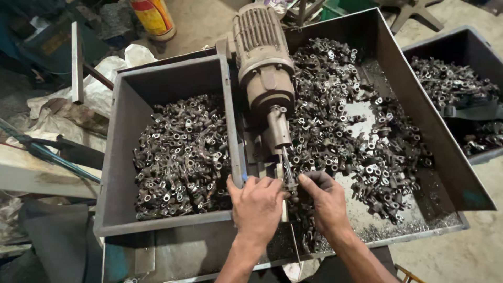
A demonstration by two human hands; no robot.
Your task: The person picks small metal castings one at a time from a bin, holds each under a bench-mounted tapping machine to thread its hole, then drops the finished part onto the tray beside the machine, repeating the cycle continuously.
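Both your hands met at the drill bit (287,169) under the motor (263,68).
Your left hand (257,204) and right hand (326,198) pinched a small metal part (291,184) between fingertips, right beneath the bit, between the two trays of parts.

A single head-worn camera looks steeply down from just above the work, close to the left hand (257,207) and right hand (327,202), facing forward over the motor (262,63) and the metal trays (110,173) beyond
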